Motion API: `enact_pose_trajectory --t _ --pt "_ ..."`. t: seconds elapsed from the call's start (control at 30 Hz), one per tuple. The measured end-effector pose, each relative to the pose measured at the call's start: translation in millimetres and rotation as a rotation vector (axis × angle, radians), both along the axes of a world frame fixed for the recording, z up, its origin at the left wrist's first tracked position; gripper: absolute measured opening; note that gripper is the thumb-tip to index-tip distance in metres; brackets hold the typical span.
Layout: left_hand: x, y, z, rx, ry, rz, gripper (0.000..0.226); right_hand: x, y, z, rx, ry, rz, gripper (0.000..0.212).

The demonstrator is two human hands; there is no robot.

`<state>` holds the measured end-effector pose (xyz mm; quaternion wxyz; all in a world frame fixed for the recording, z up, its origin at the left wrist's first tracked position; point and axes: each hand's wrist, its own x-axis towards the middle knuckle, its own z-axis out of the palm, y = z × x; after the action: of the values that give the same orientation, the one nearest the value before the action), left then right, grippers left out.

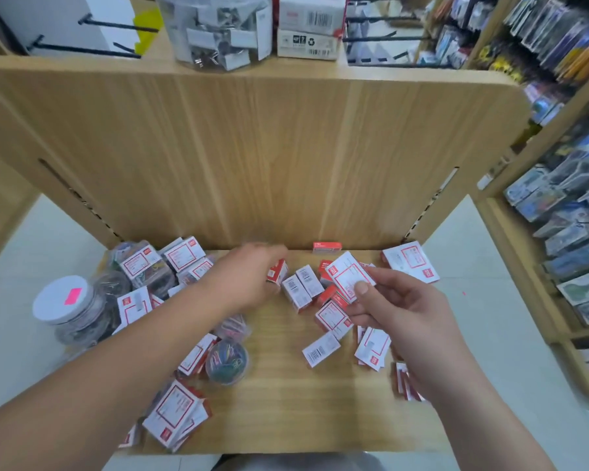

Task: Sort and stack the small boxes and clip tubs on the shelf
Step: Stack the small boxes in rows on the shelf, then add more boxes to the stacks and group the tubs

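Several small red-and-white boxes lie scattered over the wooden shelf (286,402). My right hand (398,311) holds a white box (349,277) with a red frame, thumb on its face, above the middle of the shelf. My left hand (249,277) reaches toward the shelf's back, its fingers on a small red box (276,270); the grip itself is blurred. A round clear tub of coloured clips (227,362) stands near my left forearm. A larger jar with a white lid (69,309) stands at the left edge.
More boxes and clip tubs pile at the back left (157,266). One lone red box (327,247) sits against the back panel. The upper shelf carries a binder-clip tub (218,28) and white cartons (308,28). Racks of packaged goods (565,205) fill the right.
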<state>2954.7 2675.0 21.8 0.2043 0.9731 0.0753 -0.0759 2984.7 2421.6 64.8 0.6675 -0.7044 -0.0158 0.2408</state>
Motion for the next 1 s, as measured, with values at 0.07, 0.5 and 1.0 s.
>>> enact_pose_trajectory --t 0.07,0.5,1.0 --pt "-16 2 14 -0.268 -0.101 0.158 0.035 0 3 1 0.009 -0.004 -0.012 0.017" --pt "-113 0 83 -0.897 -0.258 0.512 0.042 -23 63 2 0.027 0.021 0.158 0.017" --pt "-160 -7 7 0.215 -0.037 0.112 0.052 -94 65 -61 -0.680 -0.155 0.562 0.036"
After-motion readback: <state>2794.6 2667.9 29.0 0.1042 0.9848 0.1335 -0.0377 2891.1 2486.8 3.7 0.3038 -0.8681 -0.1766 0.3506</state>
